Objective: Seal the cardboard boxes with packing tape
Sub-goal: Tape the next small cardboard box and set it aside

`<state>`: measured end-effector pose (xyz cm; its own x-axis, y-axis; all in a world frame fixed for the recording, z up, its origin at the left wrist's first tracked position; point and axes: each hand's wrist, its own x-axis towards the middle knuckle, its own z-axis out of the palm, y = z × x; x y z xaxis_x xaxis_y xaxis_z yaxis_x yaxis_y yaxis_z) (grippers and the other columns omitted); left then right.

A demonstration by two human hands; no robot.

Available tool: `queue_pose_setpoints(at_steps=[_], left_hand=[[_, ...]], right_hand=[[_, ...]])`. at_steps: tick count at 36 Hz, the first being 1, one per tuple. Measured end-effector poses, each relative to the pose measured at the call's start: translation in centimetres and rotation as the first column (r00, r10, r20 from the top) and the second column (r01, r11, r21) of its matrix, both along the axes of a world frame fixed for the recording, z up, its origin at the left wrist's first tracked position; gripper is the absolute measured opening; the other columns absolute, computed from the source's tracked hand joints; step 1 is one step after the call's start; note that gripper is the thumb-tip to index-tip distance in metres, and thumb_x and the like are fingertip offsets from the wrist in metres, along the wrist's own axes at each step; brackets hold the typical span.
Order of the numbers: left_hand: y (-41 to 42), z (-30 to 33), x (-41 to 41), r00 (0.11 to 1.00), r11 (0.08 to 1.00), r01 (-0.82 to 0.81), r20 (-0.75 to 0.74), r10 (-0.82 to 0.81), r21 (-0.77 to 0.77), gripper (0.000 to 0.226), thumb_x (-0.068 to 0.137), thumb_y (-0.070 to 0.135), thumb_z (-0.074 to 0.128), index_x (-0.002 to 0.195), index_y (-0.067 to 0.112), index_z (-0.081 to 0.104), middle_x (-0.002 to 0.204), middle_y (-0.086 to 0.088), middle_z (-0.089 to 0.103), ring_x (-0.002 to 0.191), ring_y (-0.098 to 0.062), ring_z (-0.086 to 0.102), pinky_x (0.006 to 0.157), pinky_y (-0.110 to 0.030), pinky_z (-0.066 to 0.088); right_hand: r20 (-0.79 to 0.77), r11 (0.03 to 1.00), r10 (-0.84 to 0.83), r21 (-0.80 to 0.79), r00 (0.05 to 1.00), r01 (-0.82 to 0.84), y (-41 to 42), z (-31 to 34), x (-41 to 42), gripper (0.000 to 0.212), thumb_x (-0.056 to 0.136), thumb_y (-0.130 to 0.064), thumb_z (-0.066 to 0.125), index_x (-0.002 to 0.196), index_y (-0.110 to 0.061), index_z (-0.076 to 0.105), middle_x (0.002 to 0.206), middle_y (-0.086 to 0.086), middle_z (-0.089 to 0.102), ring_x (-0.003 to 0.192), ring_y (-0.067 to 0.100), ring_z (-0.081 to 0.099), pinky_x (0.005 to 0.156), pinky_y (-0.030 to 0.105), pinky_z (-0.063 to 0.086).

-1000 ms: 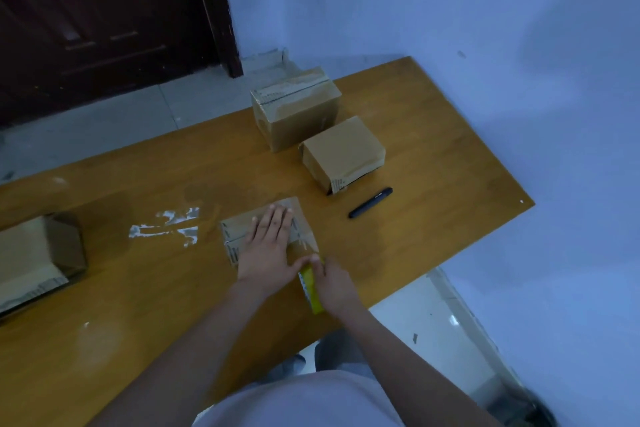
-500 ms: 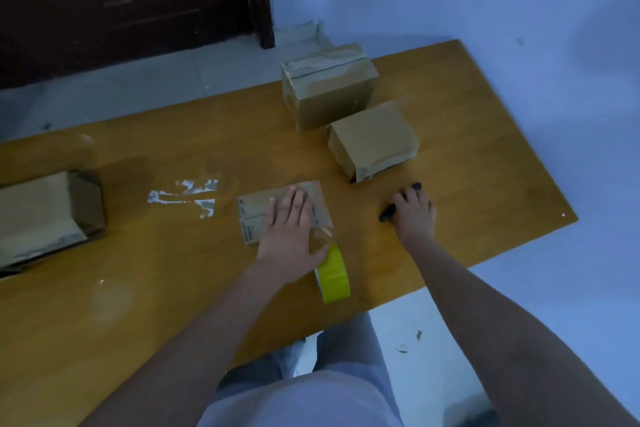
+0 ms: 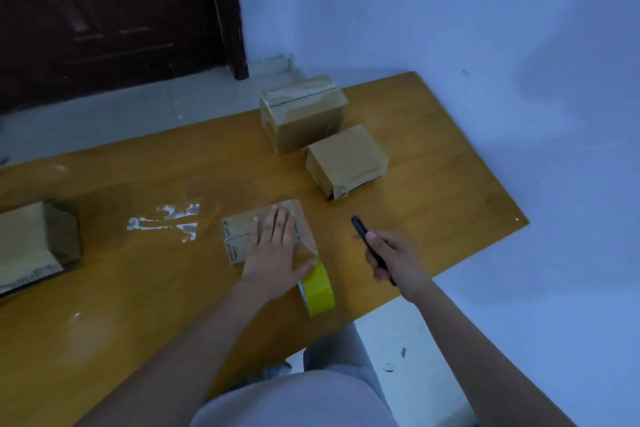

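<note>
The left hand [image 3: 273, 250] covered much of the small box [image 3: 242, 236], hiding where its tape strip ended. The box at the left [image 3: 34, 246] was cut off by the frame's edge. Print on the box labels was too small to read. The black cutter [image 3: 363, 239] ran partly hidden inside the right hand [image 3: 391, 258], its blade not discernible.

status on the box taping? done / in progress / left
Done: the far box shows tape across its top. In hand: left hand presses flat on the small box, a tape strip running to the yellow roll; right hand grips a black cutter, strip uncut. Left: the middle box and left-edge box show no clear tape.
</note>
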<state>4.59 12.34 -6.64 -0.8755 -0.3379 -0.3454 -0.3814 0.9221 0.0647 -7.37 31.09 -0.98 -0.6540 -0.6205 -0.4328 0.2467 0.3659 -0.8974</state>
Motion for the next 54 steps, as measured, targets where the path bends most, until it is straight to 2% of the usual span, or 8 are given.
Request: queue_pose_setpoints(at_steps=[9, 13, 17, 27, 40, 45, 48, 54], left_hand=[[0.0, 0.5, 0.1, 1.0, 0.999, -0.007, 0.015, 0.006, 0.041, 0.098, 0.087, 0.075, 0.017, 0.149, 0.008, -0.018, 0.156, -0.009, -0.025, 0.14, -0.025, -0.031, 0.116, -0.048, -0.014], [0.0, 0.6, 0.3, 1.0, 0.998, -0.003, -0.001, 0.003, 0.06, 0.1, 0.086, 0.076, 0.019, 0.149, 0.008, -0.018, 0.156, -0.009, -0.025, 0.141, -0.024, -0.03, 0.116, -0.049, -0.013], [0.0, 0.8, 0.4, 1.0, 0.998, -0.007, -0.005, 0.007, 0.063, 0.104, 0.083, 0.079, 0.02, 0.149, 0.007, -0.017, 0.157, -0.009, -0.024, 0.142, -0.024, -0.028, 0.116, -0.049, -0.013], [0.0, 1.0, 0.7, 1.0, 0.998, -0.008, -0.02, 0.009, 0.063, 0.102, 0.085, 0.077, 0.022, 0.15, 0.008, -0.015, 0.157, -0.008, -0.023, 0.142, -0.023, -0.028, 0.116, -0.047, -0.016], [-0.1, 0.8, 0.7, 0.999, 0.997, -0.006, -0.031, 0.009, 0.08, 0.105, 0.083, 0.08, 0.021, 0.148, 0.008, -0.018, 0.157, -0.009, -0.024, 0.142, -0.023, -0.028, 0.116, -0.047, -0.015], [-0.1, 1.0, 0.6, 1.0, 0.997, -0.006, -0.002, 0.006, 0.076, 0.105, 0.083, 0.08, 0.021, 0.148, 0.008, -0.019, 0.156, -0.009, -0.025, 0.141, -0.023, -0.029, 0.115, -0.047, -0.016], [-0.1, 0.8, 0.6, 1.0, 0.997, -0.008, -0.013, 0.009, 0.071, 0.106, 0.082, 0.08, 0.021, 0.148, 0.008, -0.018, 0.156, -0.009, -0.025, 0.142, -0.023, -0.029, 0.116, -0.047, -0.015], [-0.1, 0.2, 0.5, 0.999, 0.998, -0.008, -0.032, 0.01, 0.06, 0.104, 0.083, 0.079, 0.019, 0.149, 0.008, -0.017, 0.157, -0.009, -0.022, 0.142, -0.023, -0.027, 0.116, -0.047, -0.015]], right_hand=[[-0.235, 0.99, 0.137, 0.067, 0.962, -0.125, -0.7, 1.2, 1.0, 0.022, 0.097, -0.019, 0.051, 0.091, -0.034, 0.066, 0.061, -0.004, 0.047, 0.05, 0.012, 0.044, 0.049, 0.029, 0.043], [-0.653, 0.846, 0.504, 0.504, 0.565, -0.172, -1.0, 0.3, 1.1, 0.031, 0.091, -0.021, 0.058, 0.117, -0.037, 0.061, 0.088, -0.006, 0.053, 0.074, 0.015, 0.056, 0.058, 0.033, 0.048], [-0.715, 0.739, 0.674, 0.656, 0.184, -0.155, -1.8, -0.4, 1.9, 0.038, 0.07, -0.021, 0.082, 0.104, -0.032, 0.071, 0.073, -0.002, 0.054, 0.05, 0.013, 0.052, 0.034, 0.017, 0.02], [-0.659, 0.66, 0.751, 0.747, 0.045, -0.081, -3.7, -2.7, 2.3, 0.043, 0.058, -0.023, 0.089, 0.095, -0.036, 0.072, 0.067, -0.003, 0.049, 0.049, 0.012, 0.048, 0.034, 0.016, 0.017], [-0.431, 0.48, 0.696, 0.874, 0.575, 0.075, -1.2, -6.8, 0.5, 0.047, 0.096, -0.007, 0.034, 0.137, -0.029, 0.043, 0.114, 0.005, 0.044, 0.104, 0.023, 0.05, 0.069, 0.03, 0.043], [-0.502, 0.59, 0.476, 0.791, 0.722, 0.16, -2.1, -8.4, 1.3, 0.036, 0.095, -0.018, 0.043, 0.131, -0.022, 0.047, 0.12, 0.005, 0.043, 0.114, 0.024, 0.044, 0.092, 0.038, 0.042], [-0.526, 0.824, 0.184, 0.543, 0.83, 0.162, -3.4, -8.0, 2.1, 0.033, 0.091, -0.02, 0.056, 0.123, -0.016, 0.058, 0.116, 0.006, 0.049, 0.114, 0.026, 0.047, 0.098, 0.038, 0.04], [0.141, 0.969, 0.1, 0.211, 0.985, -0.128, -5.4, -4.9, 4.1, 0.028, 0.092, -0.021, 0.057, 0.108, 0.0, 0.066, 0.102, 0.002, 0.063, 0.099, 0.008, 0.056, 0.082, 0.018, 0.038]])
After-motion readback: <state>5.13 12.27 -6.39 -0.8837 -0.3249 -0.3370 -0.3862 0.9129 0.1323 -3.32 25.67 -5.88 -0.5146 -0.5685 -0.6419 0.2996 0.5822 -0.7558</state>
